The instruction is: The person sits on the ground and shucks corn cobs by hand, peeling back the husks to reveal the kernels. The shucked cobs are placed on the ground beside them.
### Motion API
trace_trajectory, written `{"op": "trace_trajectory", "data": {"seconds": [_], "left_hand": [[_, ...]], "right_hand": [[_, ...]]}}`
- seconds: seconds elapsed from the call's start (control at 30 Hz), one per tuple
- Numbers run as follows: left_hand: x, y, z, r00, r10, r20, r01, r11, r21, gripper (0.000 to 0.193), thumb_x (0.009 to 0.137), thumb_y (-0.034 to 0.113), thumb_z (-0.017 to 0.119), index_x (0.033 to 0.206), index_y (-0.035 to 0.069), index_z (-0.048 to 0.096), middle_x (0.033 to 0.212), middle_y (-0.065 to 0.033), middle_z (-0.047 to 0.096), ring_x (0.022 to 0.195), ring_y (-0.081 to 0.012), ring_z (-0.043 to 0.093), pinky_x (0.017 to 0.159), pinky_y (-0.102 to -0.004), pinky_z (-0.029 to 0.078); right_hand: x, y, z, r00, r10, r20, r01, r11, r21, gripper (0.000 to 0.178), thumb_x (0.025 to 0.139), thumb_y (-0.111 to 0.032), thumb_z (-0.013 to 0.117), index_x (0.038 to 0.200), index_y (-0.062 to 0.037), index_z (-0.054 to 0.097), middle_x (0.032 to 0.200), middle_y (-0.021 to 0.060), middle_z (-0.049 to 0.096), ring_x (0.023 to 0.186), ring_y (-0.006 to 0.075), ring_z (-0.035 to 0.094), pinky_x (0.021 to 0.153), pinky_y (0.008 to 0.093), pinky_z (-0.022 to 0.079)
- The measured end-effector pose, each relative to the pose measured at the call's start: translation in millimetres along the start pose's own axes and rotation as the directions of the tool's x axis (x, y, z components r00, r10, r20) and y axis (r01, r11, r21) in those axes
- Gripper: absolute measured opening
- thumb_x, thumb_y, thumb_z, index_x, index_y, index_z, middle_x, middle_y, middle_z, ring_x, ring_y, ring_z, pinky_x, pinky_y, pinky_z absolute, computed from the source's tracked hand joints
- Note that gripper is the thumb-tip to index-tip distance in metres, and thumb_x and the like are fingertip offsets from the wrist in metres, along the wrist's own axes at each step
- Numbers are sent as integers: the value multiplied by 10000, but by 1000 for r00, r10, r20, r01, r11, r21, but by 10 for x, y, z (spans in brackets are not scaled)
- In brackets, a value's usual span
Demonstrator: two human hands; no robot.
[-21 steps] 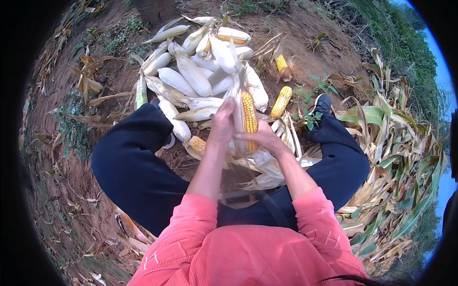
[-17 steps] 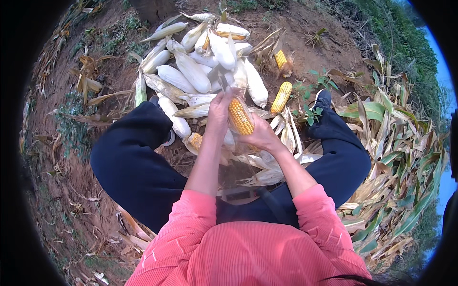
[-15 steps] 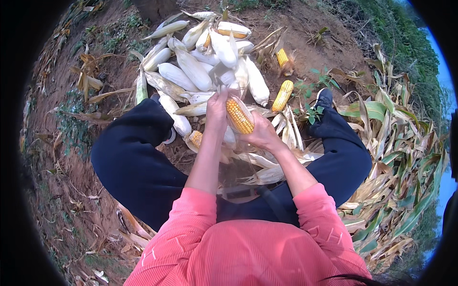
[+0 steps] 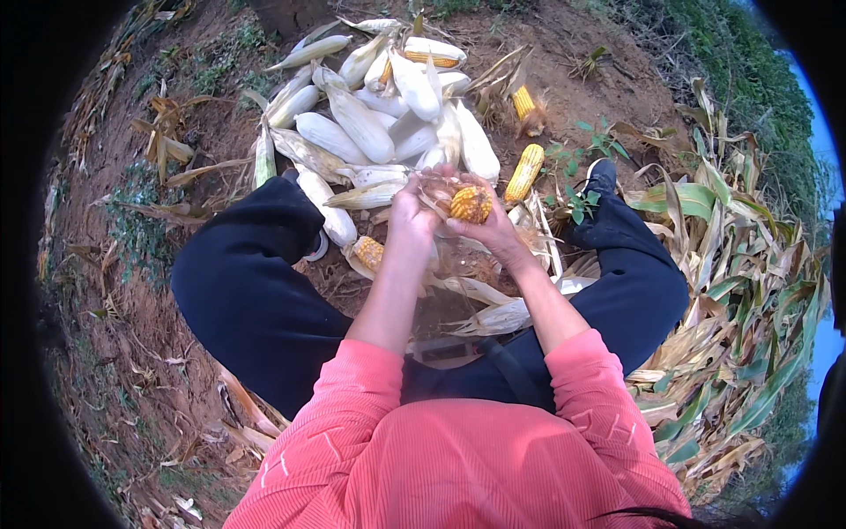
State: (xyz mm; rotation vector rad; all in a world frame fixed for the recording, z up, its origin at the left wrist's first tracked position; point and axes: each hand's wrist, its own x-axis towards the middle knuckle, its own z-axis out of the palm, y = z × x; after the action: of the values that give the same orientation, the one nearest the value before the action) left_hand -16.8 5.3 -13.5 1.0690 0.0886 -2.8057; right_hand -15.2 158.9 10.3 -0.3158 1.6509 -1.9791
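Observation:
Between my hands, in front of the pile, an ear of corn (image 4: 471, 204) points its bare yellow end up toward me. My right hand (image 4: 498, 234) is closed around its right side. Pale husk and brownish silk (image 4: 438, 187) bunch at its left, where my left hand (image 4: 412, 213) is closed on the husk. Its fingertips are partly hidden. Just beyond lies a heap of ears in white husks (image 4: 359, 123). A bare yellow ear (image 4: 524, 174) lies on the soil right of my hands, and a partly husked ear (image 4: 368, 253) lies near my left forearm.
My bent legs (image 4: 256, 282) frame the work area on both sides. Loose husks (image 4: 498, 317) lie between them. Another yellow ear (image 4: 523, 103) with dry husk lies farther off. Dry stalks and leaves (image 4: 705, 326) cover the right side; reddish soil (image 4: 141, 326) spreads left.
The ear has tipped so its end faces me instead of its long side. Both hands have shifted slightly right, and husk and silk now show bunched at its left.

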Motion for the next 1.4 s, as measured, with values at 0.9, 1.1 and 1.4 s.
{"op": "trace_trajectory", "data": {"seconds": [0.9,1.1,1.4], "left_hand": [[257,746,-325,964,249,93,-239,965,-103,471,1036,323,228,1273,-41,411,1255,-226,516,1211,-390,476,1061,-563,353],[139,619,-337,987,153,45,-159,969,188,572,1006,443,308,1379,11,335,1435,-170,381,1345,-366,330,1075,-586,290],[20,-30,-469,848,-102,521,-169,879,447,945,723,599,706,1443,144,296,1411,-78,394,1279,-299,394,1031,-568,328]], "right_hand": [[68,-874,-1106,775,-245,-583,554,708,439,462,857,-336,654,1193,-47,525,1147,129,588,1105,317,548,995,524,401],[1,-1011,-987,734,-266,-625,596,695,403,436,877,-322,622,1194,-40,523,1134,135,590,1100,308,550,1005,506,391],[37,-791,-649,804,-79,-590,513,595,619,387,883,-292,613,1147,-24,522,1129,123,578,1093,288,541,996,512,381]]}}
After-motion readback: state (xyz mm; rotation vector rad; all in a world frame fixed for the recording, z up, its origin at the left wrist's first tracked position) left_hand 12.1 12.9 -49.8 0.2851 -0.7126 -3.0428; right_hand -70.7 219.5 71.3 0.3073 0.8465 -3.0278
